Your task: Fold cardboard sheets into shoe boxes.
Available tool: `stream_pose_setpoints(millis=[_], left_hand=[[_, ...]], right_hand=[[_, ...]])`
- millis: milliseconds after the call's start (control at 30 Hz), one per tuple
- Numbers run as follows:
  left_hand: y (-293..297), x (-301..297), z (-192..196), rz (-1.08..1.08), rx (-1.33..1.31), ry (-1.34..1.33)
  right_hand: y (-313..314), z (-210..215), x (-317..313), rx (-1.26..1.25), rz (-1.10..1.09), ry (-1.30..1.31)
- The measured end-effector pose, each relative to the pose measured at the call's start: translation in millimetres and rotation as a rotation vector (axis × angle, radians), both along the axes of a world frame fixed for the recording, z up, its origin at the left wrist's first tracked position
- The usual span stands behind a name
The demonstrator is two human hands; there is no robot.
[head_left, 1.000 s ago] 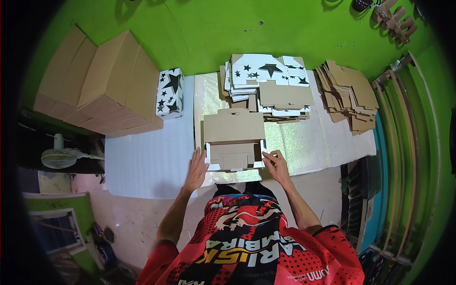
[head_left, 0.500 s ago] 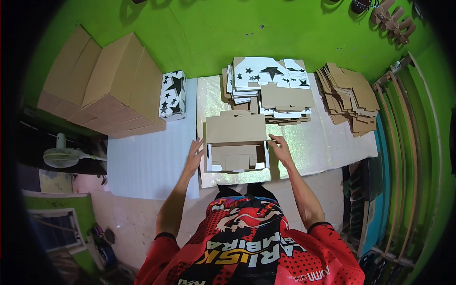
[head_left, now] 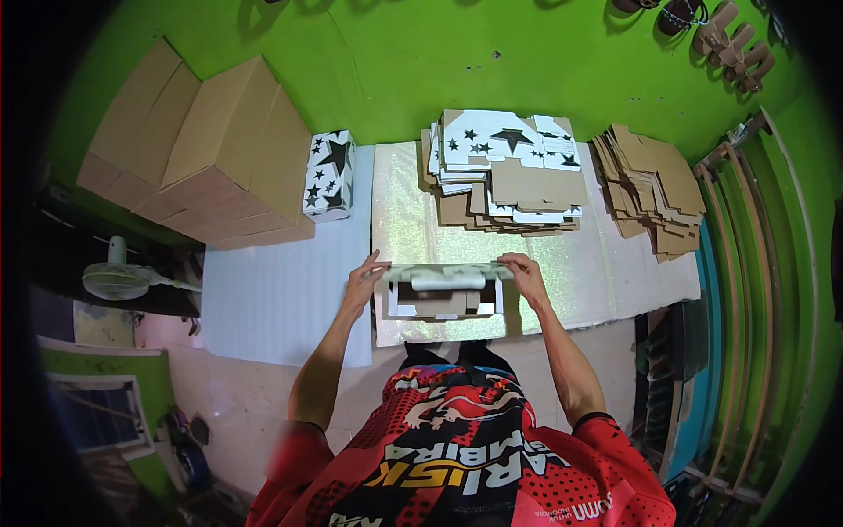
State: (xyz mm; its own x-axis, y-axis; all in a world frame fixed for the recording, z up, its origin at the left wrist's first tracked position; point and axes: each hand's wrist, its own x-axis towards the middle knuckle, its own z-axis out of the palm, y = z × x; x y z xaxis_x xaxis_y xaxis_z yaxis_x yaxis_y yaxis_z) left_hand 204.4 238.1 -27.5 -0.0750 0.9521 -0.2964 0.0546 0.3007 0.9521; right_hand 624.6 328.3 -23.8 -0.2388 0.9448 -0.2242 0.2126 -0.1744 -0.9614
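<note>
A partly folded cardboard box [head_left: 443, 307] stands at the table's near edge, brown inside with white edges. Its lid [head_left: 439, 274] is tilted up over the opening and blurred by motion, its star-patterned outer face partly showing. At the lid's left end, my left hand [head_left: 362, 283] has its fingers closed on the corner. My right hand [head_left: 527, 277] grips the opposite end in the same way. Beyond the box lies a pile of flat star-printed box blanks [head_left: 500, 145].
Plain brown cardboard blanks [head_left: 654, 180] are stacked at the right. Large brown cartons [head_left: 219, 149] and a finished star-printed box [head_left: 330, 176] stand at the left on a white sheet [head_left: 281, 299]. A fan [head_left: 116, 277] is beyond the table's left edge.
The box lid has swung from leaning back, open, to standing over the box and folding toward me. Both hands have moved from the box's sides up to the lid's ends.
</note>
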Motion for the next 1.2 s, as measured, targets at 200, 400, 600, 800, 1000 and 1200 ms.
stream_pose_setpoints(millis=[200,400,600,800,1000,1200], left_hand=[[-35,15,8,-0.156,0.041,0.494],[-43,56,44,-0.546,0.349,1.098],[-47,62,35,-0.618,0.384,1.099],[-50,59,19,-0.591,0.463,1.143],[-48,56,34,-0.647,0.463,1.043],[-48,59,34,-0.667,0.424,1.099]], right_hand=[[-39,27,-13,0.356,0.127,-0.609],[-70,41,-32,0.703,0.546,-0.877],[-77,18,-37,0.795,0.622,-0.913],[-81,17,-35,0.902,0.646,-0.821],[-85,11,-26,1.04,0.575,-0.676],[-86,20,-20,0.98,0.638,-0.585]])
